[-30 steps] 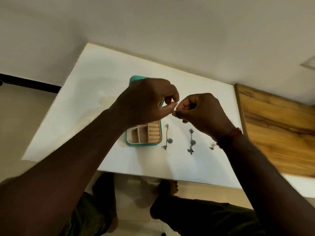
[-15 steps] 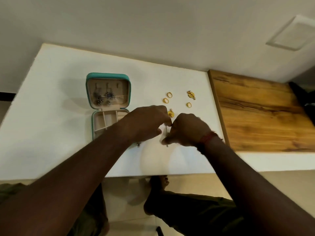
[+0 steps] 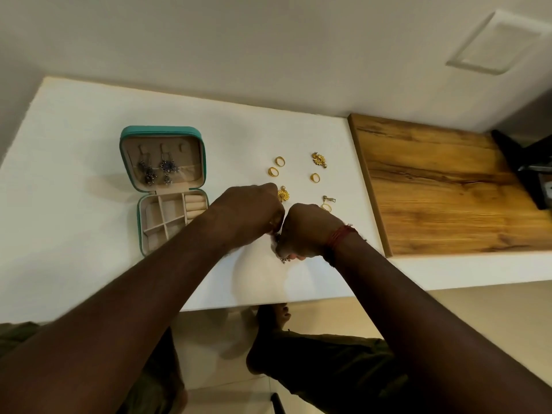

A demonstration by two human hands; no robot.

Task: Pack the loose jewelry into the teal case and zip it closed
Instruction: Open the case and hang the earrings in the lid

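L hand: your L hand (image 3: pixel 248 213) is curling its fingers in, tips pinching the top end of a silver earring (image 3: pixel 285 259).
R hand: your R hand (image 3: pixel 304 231) is bunching up, knuckles up, pinching the same earring. Its lower end is poking out under the hand, right at the table (image 3: pixel 89 258) (can't tell if it's touching).
Case: the teal case (image 3: pixel 162 132) is lying open on the table's left part, lid swung back toward the wall, base tray toward you. Your L forearm is crossing its near right corner.
Lid: two dark dangly earrings (image 3: pixel 167 171) are hanging inside it.
Loose gold: three gold rings (image 3: pixel 280 160) and two gold earrings (image 3: pixel 318 159) are lying btwn the case and the wood board (image 3: pixel 442 186), one earring just beyond your L knuckles. One more gold piece (image 3: pixel 328 201) is sitting just beyond the R hand.
Wrist: a red thread (image 3: pixel 340 237) is wrapping your R wrist.
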